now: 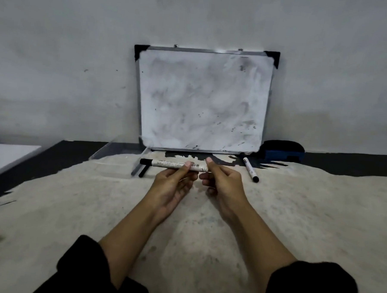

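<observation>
Dark surface [41,156] under a worn beige cloth [72,207]. At the back, a smudged whiteboard [204,100], standing against the wall. Just right of it, a blue-and-black eraser [282,151] and a white marker [250,170] lying flat. Over left, a black stick [143,171], a clear plastic sheet [102,151], a white panel [6,156].

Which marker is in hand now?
The barcode-labelled marker, gripped by the left hand and right hand; the second marker lies beside the eraser.

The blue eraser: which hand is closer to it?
Right. The right hand sits left of the eraser and nearer the person; the left hand is even farther left. Both hold the marker.
</observation>
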